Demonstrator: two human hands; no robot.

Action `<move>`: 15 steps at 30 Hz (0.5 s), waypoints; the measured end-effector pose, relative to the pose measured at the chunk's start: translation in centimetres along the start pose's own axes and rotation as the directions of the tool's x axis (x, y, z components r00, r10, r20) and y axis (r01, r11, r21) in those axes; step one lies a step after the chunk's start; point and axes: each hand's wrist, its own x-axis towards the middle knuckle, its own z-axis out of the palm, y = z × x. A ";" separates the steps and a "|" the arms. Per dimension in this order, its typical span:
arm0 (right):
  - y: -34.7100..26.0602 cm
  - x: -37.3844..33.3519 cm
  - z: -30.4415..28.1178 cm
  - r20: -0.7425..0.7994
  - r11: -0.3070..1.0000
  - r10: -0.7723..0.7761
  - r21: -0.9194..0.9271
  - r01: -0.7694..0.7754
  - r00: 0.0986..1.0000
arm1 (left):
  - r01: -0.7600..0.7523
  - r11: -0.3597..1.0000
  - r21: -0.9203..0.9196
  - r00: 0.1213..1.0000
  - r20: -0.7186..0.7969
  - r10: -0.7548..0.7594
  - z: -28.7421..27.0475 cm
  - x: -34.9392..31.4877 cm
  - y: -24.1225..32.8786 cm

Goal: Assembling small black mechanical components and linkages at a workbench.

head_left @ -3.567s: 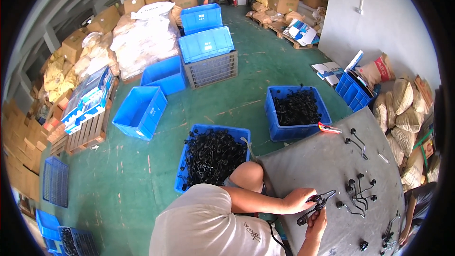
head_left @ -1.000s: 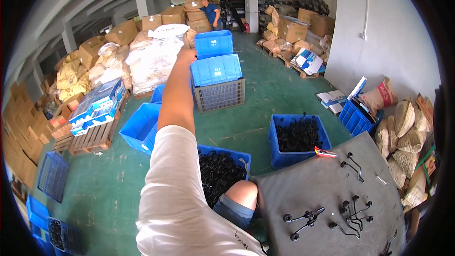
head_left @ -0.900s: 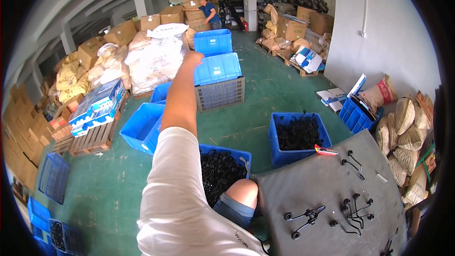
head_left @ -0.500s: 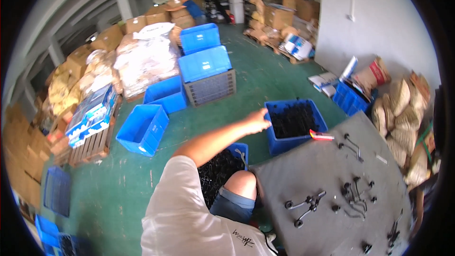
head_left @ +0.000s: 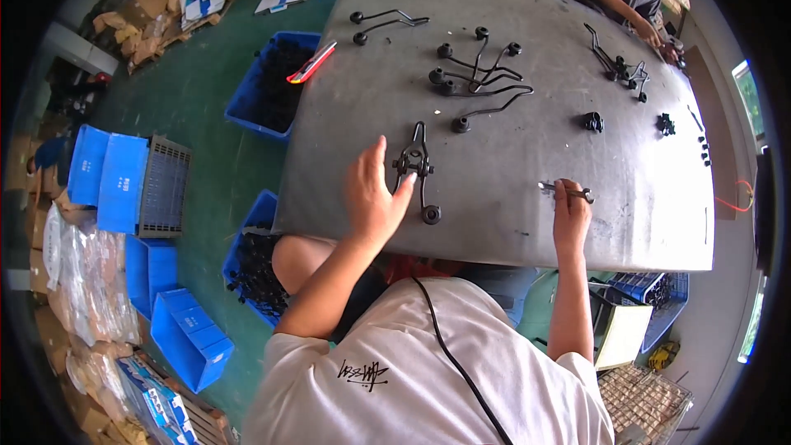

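Grey tabletop [head_left: 527, 156], near edge just below both hands: left hand [head_left: 372, 198], fingers spread, is laid beside black bent-wire clip [head_left: 417, 166]; right hand [head_left: 570, 216] pinches metal pin [head_left: 567, 190].

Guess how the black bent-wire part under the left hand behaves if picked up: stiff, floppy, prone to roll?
The black wire part probably stays stiff: its thin bends hold shape on the grey table. Likely light. The round end knobs and crooked shape suggest it won't roll, though it may snag the wire parts behind it.
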 end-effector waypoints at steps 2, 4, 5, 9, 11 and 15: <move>-1.1 -1.0 2.1 0.167 0.852 0.065 0.503 -0.142 0.984 | 0.045 0.996 -0.075 0.999 0.031 -0.043 0.2 -0.1 -1.2; -4.7 -2.3 4.0 0.317 0.745 0.060 0.617 -0.254 0.946 | 0.106 0.982 -0.155 0.992 0.084 -0.094 0.1 -0.4 -1.4; -5.9 -2.7 5.2 0.323 0.746 0.055 0.616 -0.253 0.945 | 0.205 0.955 -0.212 0.963 0.219 -0.158 0.0 -0.4 -1.0; -8.9 -2.9 8.8 0.304 0.820 -0.008 0.547 -0.168 0.952 | 0.285 0.922 -0.263 0.933 0.297 -0.204 1.0 -1.4 -1.4; -9.2 -2.6 9.4 0.314 0.875 0.014 0.456 -0.163 0.949 | 0.260 0.926 -0.274 0.948 0.254 -0.191 1.3 -1.9 -1.6; -8.4 -2.0 10.3 0.437 0.949 0.006 0.282 -0.143 0.900 | 0.281 0.902 -0.327 0.949 0.232 -0.211 2.1 -1.9 -1.9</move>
